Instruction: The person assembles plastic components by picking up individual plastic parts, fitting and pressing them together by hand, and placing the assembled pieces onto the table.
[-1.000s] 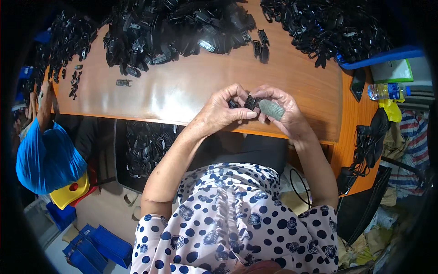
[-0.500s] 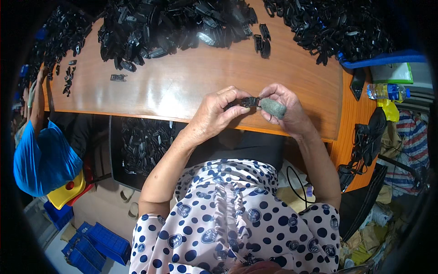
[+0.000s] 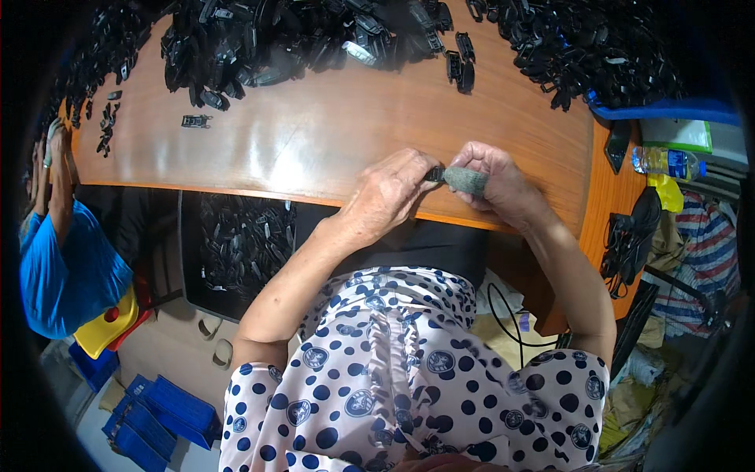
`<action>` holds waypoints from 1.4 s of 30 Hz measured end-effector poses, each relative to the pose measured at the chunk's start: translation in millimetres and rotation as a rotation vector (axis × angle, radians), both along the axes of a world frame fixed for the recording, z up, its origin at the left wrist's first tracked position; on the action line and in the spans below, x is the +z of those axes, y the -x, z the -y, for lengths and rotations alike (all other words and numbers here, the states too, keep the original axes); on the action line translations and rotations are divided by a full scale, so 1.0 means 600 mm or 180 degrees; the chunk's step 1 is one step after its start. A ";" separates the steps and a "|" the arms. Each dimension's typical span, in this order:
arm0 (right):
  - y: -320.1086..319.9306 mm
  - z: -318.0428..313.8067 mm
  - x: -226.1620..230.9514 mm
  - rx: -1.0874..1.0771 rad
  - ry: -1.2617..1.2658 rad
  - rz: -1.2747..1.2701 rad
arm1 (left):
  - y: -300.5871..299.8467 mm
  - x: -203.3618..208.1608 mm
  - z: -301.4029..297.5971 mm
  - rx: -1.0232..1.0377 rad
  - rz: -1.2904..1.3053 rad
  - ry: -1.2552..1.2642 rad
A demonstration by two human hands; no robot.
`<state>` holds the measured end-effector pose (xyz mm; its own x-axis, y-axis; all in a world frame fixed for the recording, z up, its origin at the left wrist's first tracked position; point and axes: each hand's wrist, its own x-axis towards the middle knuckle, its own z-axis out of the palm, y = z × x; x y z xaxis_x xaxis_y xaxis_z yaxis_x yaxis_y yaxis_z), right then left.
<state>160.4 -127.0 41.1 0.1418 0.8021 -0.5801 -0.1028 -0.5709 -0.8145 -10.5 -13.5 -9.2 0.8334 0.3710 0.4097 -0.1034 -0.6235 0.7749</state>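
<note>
Where two hands meet — left hand point(image 3: 385, 197), right hand point(image 3: 491, 177) — one black part point(image 3: 435, 174), one grey pad point(image 3: 465, 180).

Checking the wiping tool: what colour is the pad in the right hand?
Grey-green pad, pinched in the right hand; head view.

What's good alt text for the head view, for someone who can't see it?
Over the near edge of a wooden table, a person's left hand pinches a small black part while the right hand holds a grey pad against it. Heaps of black parts line the far side; another person in a blue top sits at left.
</note>
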 end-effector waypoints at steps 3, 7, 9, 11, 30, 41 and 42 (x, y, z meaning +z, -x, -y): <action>0.015 -0.009 0.019 0.0143 -0.0110 0.0548 | 0.007 -0.002 0.003 0.0042 0.0002 -0.0030; 0.011 -0.005 0.017 -0.0076 0.0037 0.0033 | 0.008 0.001 0.000 0.0031 -0.0076 0.0208; -0.002 0.008 0.001 -0.0032 -0.0034 -0.0479 | 0.008 0.016 -0.002 0.0009 -0.0119 0.0383; 0.024 0.008 0.022 -0.0036 -0.0122 -0.0586 | 0.027 0.019 0.002 0.0036 -0.0221 0.0597; 0.169 -0.019 0.022 0.0791 -0.1291 -0.1109 | 0.161 0.047 0.045 0.0592 0.0405 0.3088; -0.234 0.060 -0.003 -0.0890 -0.0890 0.3654 | 0.278 0.132 -0.071 0.1846 -0.1723 -0.1363; -0.263 0.064 -0.011 -0.0953 -0.0882 0.3957 | 0.229 0.131 -0.075 0.1678 -0.1477 -0.1078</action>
<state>318.4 -165.7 34.8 0.6524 0.7172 0.2451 0.7055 -0.4563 -0.5423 -147.9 31.7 69.3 0.6957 0.6825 0.2241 0.5605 -0.7108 0.4249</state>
